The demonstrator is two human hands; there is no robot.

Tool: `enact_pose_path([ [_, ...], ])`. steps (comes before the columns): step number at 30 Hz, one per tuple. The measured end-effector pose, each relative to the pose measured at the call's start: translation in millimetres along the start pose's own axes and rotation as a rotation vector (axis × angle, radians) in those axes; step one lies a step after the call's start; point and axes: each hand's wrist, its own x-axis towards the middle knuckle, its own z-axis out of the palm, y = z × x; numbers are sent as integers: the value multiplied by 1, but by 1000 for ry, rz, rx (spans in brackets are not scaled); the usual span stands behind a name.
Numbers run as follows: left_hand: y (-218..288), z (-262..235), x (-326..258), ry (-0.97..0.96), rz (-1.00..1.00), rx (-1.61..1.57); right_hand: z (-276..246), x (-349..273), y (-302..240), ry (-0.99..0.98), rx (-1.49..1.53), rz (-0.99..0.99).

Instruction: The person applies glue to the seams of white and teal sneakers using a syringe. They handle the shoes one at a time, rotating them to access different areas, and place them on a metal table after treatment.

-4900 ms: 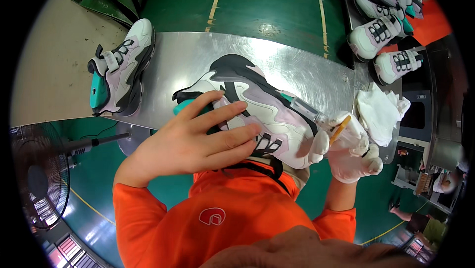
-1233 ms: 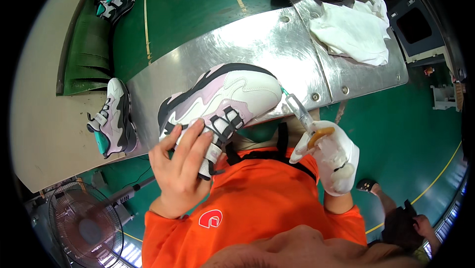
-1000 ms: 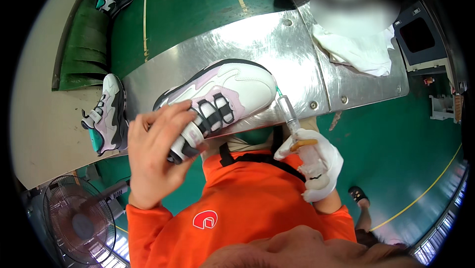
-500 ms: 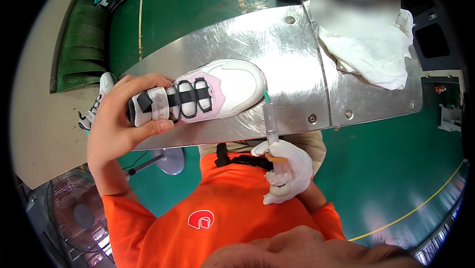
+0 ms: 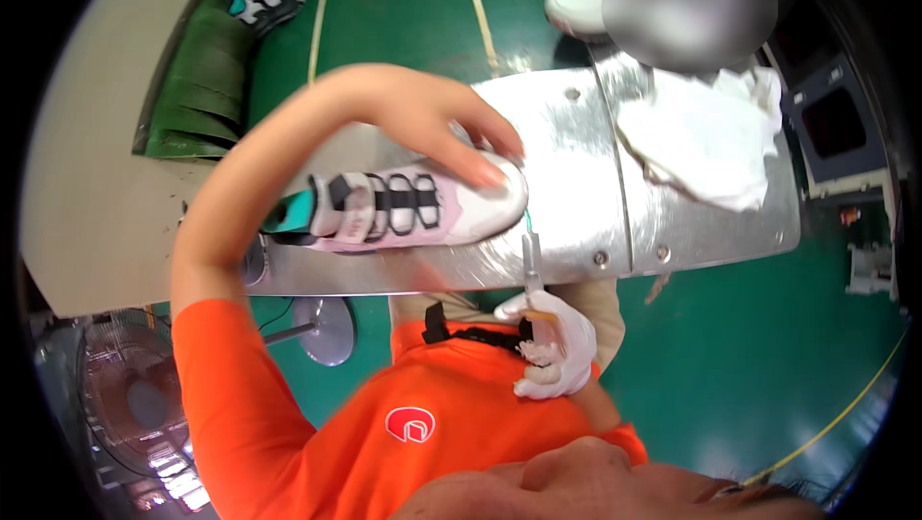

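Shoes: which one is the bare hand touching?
The pink-and-white shoe on the metal table, under the left hand; the other shoes lie far off, untouched.

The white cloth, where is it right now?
In the head view the white cloth lies bunched on the metal table, right of the sneaker under the left hand.

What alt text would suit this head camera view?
A bare left hand presses a pink-and-white sneaker on a shiny metal table, while the gloved right hand holds a thin tool beside it. White cloths lie to the right.
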Motion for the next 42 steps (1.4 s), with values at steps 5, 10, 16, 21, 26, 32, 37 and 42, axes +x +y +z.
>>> enact_pose_path([
  [5,-2,21,23,-82,2,2,4,6,-18,22,372,9],
  [10,22,27,-36,303,248,-17,-19,29,-73,-80,384,32],
  [16,31,56,-127,883,545,-239,-8,123,-140,-585,339,-31],
  [21,-23,97,-121,1158,715,-570,31,165,-151,-478,233,195],
  [26,-64,112,-114,1305,761,-796,56,191,-141,-400,191,339],
  [32,-106,123,-97,1430,660,-912,45,199,-104,-363,289,380],
  [37,-123,128,-90,1424,720,-1127,37,202,-85,-387,334,423],
  [42,-126,125,-87,1415,717,-1174,22,201,-62,-462,432,317],
])
